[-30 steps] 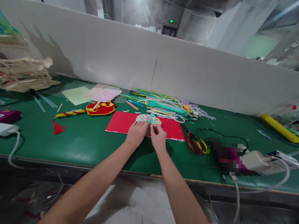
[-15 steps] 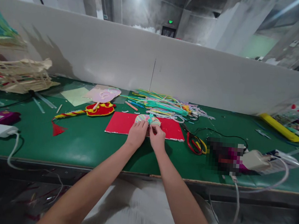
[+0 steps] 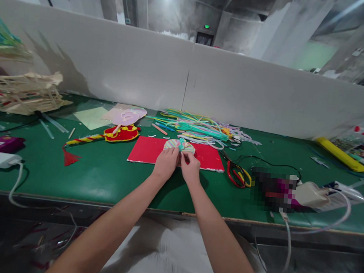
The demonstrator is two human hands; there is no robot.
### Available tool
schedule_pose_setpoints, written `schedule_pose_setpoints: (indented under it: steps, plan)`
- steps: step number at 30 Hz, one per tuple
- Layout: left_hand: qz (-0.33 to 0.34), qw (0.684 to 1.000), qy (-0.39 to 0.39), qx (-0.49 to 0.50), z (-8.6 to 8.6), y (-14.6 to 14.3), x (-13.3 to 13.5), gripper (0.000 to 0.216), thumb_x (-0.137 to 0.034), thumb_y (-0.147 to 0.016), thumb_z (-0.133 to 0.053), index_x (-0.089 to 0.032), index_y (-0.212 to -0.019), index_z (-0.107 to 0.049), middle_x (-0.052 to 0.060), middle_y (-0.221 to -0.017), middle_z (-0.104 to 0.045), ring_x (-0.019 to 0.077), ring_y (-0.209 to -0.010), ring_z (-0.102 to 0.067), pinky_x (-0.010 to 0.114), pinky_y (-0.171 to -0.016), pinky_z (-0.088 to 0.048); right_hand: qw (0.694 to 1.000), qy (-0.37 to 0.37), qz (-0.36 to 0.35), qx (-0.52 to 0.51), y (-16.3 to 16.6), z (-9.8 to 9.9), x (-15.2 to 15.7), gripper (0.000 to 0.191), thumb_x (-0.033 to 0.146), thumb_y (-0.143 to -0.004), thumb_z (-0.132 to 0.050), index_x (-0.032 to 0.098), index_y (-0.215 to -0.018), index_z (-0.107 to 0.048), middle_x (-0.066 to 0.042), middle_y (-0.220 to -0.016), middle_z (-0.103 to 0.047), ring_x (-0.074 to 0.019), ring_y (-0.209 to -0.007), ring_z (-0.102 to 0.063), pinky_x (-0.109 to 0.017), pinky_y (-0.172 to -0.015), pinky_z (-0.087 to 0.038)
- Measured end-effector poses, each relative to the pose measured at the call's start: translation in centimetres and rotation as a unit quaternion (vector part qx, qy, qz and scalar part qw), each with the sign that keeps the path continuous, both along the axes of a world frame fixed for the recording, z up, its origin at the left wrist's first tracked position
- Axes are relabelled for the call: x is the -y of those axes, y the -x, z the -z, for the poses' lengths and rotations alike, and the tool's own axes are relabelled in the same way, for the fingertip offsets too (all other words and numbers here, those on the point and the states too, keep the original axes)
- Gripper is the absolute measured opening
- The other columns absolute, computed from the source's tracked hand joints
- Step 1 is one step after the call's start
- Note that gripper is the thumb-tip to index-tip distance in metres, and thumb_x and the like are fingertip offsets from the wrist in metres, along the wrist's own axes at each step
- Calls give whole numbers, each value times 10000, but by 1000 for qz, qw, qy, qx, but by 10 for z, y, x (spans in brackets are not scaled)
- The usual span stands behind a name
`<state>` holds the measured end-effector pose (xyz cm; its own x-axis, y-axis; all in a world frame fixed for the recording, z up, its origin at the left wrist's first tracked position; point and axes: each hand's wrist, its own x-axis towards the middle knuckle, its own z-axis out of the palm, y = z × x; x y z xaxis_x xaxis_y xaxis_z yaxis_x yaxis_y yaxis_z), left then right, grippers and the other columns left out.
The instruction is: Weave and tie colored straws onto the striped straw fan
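A small rounded craft piece with pastel stripes (image 3: 170, 144) lies over a red board (image 3: 144, 150) on the table. A turquoise ornament (image 3: 181, 144), apparently a pipe-cleaner shape, sits at its middle. My left hand (image 3: 166, 162) is closed on the striped piece's near left edge, fingers together on top. Just beside it, my right hand (image 3: 190, 168) pinches with thumb and forefinger at the near edge, below the ornament. Whatever small part lies between the right fingertips is hidden.
Scissors with red and yellow handles (image 3: 237, 177) lie right of the board. Behind it is a heap of pipe cleaners (image 3: 198, 127). A red tasselled ornament (image 3: 122, 134) lies left. White chargers (image 3: 312, 194) with cables, a yellow bar (image 3: 342, 155) and a wooden-stick model (image 3: 20, 92) stand further out.
Both hands stay at the striped piece with almost no movement. The turquoise ornament shows slightly further left and upright between the fingertips. The view has shifted a little.
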<state>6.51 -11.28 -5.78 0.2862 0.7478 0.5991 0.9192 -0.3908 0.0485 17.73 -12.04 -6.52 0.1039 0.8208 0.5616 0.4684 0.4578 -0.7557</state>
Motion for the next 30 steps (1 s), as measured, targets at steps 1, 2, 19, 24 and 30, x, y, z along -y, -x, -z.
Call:
schedule_pose_setpoints:
  steps: [1,2,19,24,30]
  plan:
    - [2,1000,8,9,0,0,0,177,-223,-864,-348,-151,-856,-510,88,-796,-577,194,-750,-547,292,-655,-391,1000,0,-2,0,0,0,0,242,343,-813,-416,185,-826,-598,-55,-759,-643,-165,-675,-584,-279,-676,-466]
    - [4,1000,18,22,-1,0,0,172,-223,-863,-348,-153,-848,-505,86,-795,-576,192,-744,-547,286,-642,-390,1000,-1,-4,0,0,0,0,245,345,-815,-415,184,-826,-599,-56,-764,-643,-165,-678,-584,-279,-681,-465]
    - [61,948,169,262,5,2,-4,153,-267,-830,-378,-189,-785,-502,-1,-615,-542,129,-555,-499,216,-504,-346,999,5,-35,10,-3,1,-2,246,342,-814,-419,189,-841,-609,-58,-808,-650,-179,-730,-593,-284,-692,-455]
    - [130,908,203,341,3,4,-8,226,-294,-847,-348,-173,-858,-538,26,-776,-605,128,-701,-551,237,-640,-426,992,69,-47,-91,-12,1,-10,243,395,-774,-472,178,-802,-578,-44,-701,-645,-173,-662,-605,-296,-663,-476]
    - [145,822,260,485,5,9,-19,307,-356,-759,-496,-141,-958,-585,51,-885,-632,142,-768,-576,250,-685,-455,969,128,-139,-157,-14,3,-16,276,447,-721,-529,175,-750,-566,-8,-587,-605,-124,-448,-520,-245,-425,-425]
